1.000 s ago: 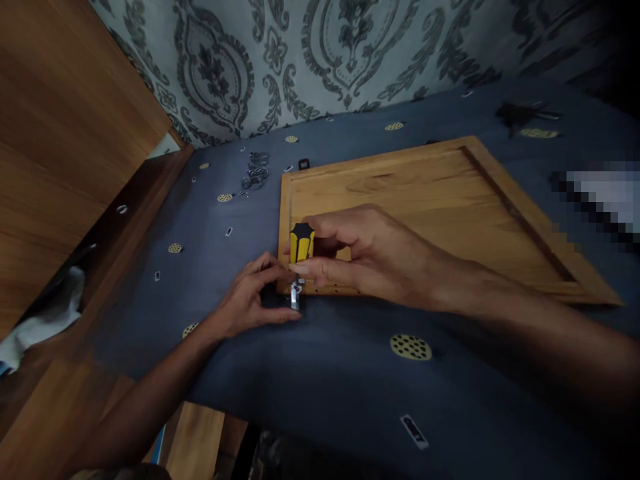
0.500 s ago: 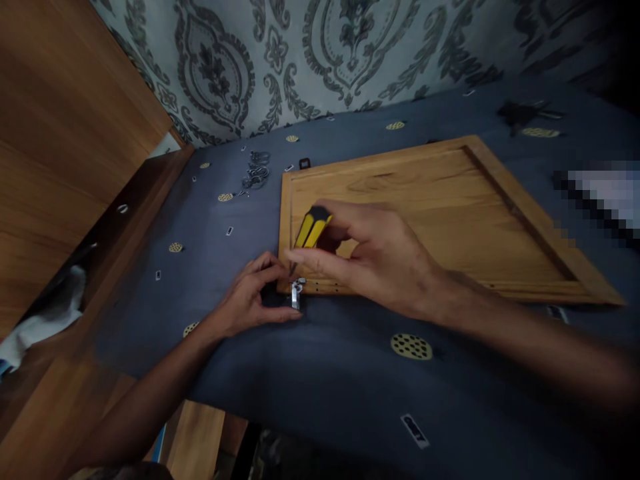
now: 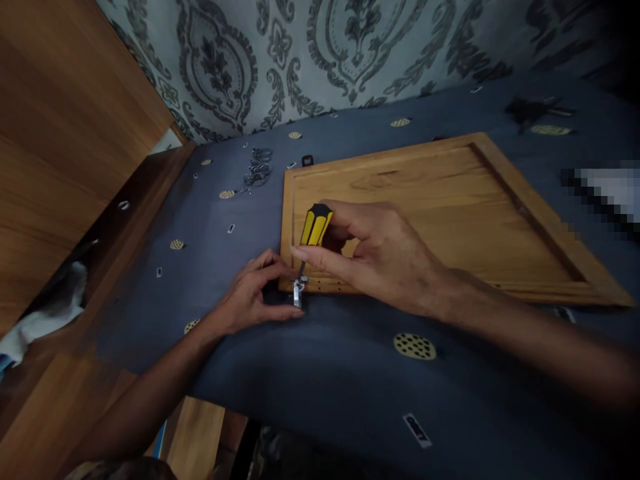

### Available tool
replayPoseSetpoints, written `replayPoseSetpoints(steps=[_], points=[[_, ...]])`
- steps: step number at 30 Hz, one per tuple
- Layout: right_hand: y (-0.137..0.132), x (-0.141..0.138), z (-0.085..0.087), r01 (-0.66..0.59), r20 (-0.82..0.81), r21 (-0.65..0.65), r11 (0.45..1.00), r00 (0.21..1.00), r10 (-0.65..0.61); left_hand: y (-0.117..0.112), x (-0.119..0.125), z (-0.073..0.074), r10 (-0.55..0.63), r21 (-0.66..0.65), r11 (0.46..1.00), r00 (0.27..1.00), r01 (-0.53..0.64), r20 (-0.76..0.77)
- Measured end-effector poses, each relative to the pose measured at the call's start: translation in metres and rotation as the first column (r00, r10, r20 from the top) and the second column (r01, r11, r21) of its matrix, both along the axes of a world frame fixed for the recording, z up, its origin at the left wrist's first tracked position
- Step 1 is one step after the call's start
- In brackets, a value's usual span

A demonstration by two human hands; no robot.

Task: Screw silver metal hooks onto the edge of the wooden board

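Observation:
A wooden cabinet door panel [image 3: 440,200] lies flat on a dark blue patterned sheet [image 3: 320,373]. At its near left corner a small metal hinge piece [image 3: 299,291] sits against the edge. My left hand [image 3: 250,293] pinches that hinge piece and steadies it. My right hand [image 3: 370,253] grips a yellow and black screwdriver [image 3: 314,228], tilted slightly, with its tip down at the hinge piece.
A cluster of metal hardware [image 3: 257,170] lies on the sheet beyond the panel's far left corner. A wooden cabinet side [image 3: 65,133] rises at left, with a white cloth [image 3: 45,317] below it. Patterned wallpaper [image 3: 310,60] stands behind. Dark objects [image 3: 535,110] rest far right.
My right hand tilted the screwdriver from upright to leaning right, then brought it partway back up. My left hand stayed on the hinge piece.

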State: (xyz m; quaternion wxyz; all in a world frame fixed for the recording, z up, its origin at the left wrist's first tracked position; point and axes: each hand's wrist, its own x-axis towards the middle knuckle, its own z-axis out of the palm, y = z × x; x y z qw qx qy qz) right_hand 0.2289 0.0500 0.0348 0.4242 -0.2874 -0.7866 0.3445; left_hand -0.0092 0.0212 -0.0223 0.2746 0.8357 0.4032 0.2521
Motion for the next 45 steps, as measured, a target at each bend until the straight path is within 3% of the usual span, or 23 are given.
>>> replayPoseSetpoints(steps=[8,12,20,23,29,32,45], points=[[0.001,0.0,0.001,-0.024,0.02,0.003,1.0,1.0,0.024,0.001,0.001,0.0,-0.006,0.004,1.0,1.0,0.006,0.009],[0.001,0.003,0.006,-0.102,0.058,-0.088,0.991,0.993,0.107,0.001,0.0,0.0,-0.007,-0.001,1.0,1.0,0.007,0.002],[0.002,0.01,0.019,-0.353,-0.076,-0.306,0.884,0.935,0.347,0.001,0.001,0.0,0.004,-0.017,1.0,1.0,-0.004,0.016],[0.003,0.009,0.017,-0.309,-0.063,-0.263,0.914,0.951,0.303,0.0,0.001,-0.001,0.017,-0.011,1.0,1.0,-0.017,0.0],[-0.002,0.0,0.011,-0.089,-0.008,-0.067,0.994,0.996,0.089,0.0,0.001,-0.002,0.005,0.001,1.0,1.0,-0.005,-0.009],[-0.005,-0.004,0.01,-0.029,-0.011,-0.023,0.999,1.0,0.029,0.0,0.001,-0.002,0.018,-0.002,1.0,0.999,-0.018,-0.027],[-0.006,-0.003,0.006,0.01,0.029,0.041,0.999,1.0,-0.012,0.001,-0.001,-0.003,0.02,-0.008,1.0,1.0,-0.02,0.004]])
